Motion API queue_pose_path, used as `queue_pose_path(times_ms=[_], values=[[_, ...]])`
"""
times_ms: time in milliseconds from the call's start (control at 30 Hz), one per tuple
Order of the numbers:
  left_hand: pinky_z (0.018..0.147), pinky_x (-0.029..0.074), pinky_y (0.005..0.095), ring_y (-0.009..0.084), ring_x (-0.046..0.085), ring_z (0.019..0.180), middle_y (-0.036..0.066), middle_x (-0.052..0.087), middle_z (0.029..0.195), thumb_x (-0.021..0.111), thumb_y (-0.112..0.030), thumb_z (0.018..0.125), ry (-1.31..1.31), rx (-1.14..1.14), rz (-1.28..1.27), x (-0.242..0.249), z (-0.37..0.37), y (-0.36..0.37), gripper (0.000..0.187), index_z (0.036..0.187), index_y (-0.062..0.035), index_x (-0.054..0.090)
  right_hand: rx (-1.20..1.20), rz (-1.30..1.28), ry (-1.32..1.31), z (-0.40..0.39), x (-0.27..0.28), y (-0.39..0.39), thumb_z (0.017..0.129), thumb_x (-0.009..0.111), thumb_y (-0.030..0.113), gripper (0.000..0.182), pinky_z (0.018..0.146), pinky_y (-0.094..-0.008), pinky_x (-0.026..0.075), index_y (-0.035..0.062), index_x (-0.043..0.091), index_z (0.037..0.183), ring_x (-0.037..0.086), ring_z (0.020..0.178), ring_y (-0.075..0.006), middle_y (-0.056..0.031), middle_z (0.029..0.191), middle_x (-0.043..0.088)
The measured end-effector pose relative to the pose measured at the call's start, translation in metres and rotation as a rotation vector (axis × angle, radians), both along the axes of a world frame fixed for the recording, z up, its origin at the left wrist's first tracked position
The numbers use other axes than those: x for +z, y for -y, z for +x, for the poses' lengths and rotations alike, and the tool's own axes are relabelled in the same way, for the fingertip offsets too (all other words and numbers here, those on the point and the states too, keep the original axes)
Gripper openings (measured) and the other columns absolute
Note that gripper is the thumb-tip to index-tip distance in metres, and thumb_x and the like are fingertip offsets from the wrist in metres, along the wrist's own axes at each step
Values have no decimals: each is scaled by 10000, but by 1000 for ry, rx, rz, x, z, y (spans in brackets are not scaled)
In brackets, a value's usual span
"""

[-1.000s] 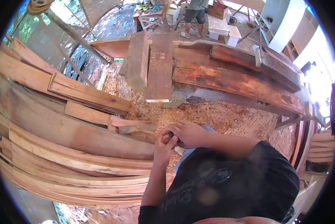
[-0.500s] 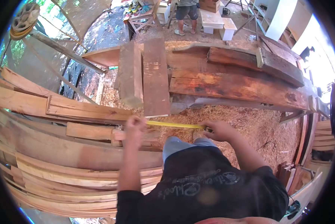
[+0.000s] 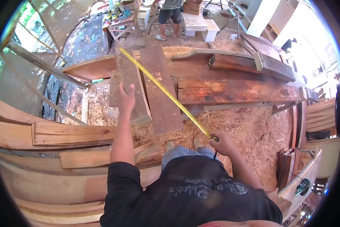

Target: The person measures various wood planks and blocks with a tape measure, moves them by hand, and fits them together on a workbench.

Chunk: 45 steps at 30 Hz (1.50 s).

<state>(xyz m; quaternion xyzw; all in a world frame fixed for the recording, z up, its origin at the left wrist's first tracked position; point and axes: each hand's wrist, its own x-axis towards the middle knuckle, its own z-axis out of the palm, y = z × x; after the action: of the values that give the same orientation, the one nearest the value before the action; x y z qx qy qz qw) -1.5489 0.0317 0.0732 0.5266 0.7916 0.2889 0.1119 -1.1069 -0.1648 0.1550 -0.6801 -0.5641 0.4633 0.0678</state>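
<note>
My right hand (image 3: 223, 143) is closed around a tape measure (image 3: 214, 139), in front of my right thigh. From it a long yellow blade (image 3: 166, 90) runs diagonally up and left, crossing over two wooden pieces. Its free end lies over the far end of the thick grey-brown timber (image 3: 131, 72). My left hand (image 3: 126, 99) overlaps that timber's left side, thumb and fingers apart, holding nothing. Just right of the timber lies a flat brown board (image 3: 163, 109), now slanted, its near end toward me.
Reddish planks (image 3: 238, 89) rest on a bench to the right, with a short beam (image 3: 274, 68) on top. Stacked boards (image 3: 71, 134) fill the left. Wood shavings (image 3: 249, 132) cover the ground. Farther off, a person (image 3: 170, 17) stands near white panels (image 3: 194, 22).
My left hand has let go of the tape and moved up beside the timber. The blade is now much longer and points up-left. The timber and board appear slanted and nearer me.
</note>
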Motion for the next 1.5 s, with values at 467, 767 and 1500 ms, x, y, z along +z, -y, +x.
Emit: queue_pose_path(times_ms=[467, 767, 1500], values=[[1089, 443, 583, 464, 497, 1376, 226, 351, 1605, 582, -410, 1009, -119, -12, -57, 13, 19, 16, 544, 1462, -119, 507, -105, -283, -330, -163, 43, -3, 954, 729, 271, 380, 663, -320, 551, -12, 657, 1197, 683, 756, -136, -87, 910, 723], [1133, 410, 571, 444, 463, 1421, 239, 314, 1629, 551, -451, 1019, -102, -50, -38, 0, 16, 15, 530, 1466, -169, 513, -86, -314, -498, -191, -6, 48, 958, 723, 255, 336, 676, -316, 530, 8, 627, 1164, 667, 747, -132, -52, 832, 703], [1186, 368, 526, 387, 407, 1486, 158, 283, 1686, 615, -454, 980, -54, -50, -119, 7, 16, 16, 433, 1372, -274, 653, -86, -351, -580, -206, -19, 72, 976, 716, 280, 421, 701, -323, 543, 31, 565, 1280, 682, 772, -148, -58, 857, 709]])
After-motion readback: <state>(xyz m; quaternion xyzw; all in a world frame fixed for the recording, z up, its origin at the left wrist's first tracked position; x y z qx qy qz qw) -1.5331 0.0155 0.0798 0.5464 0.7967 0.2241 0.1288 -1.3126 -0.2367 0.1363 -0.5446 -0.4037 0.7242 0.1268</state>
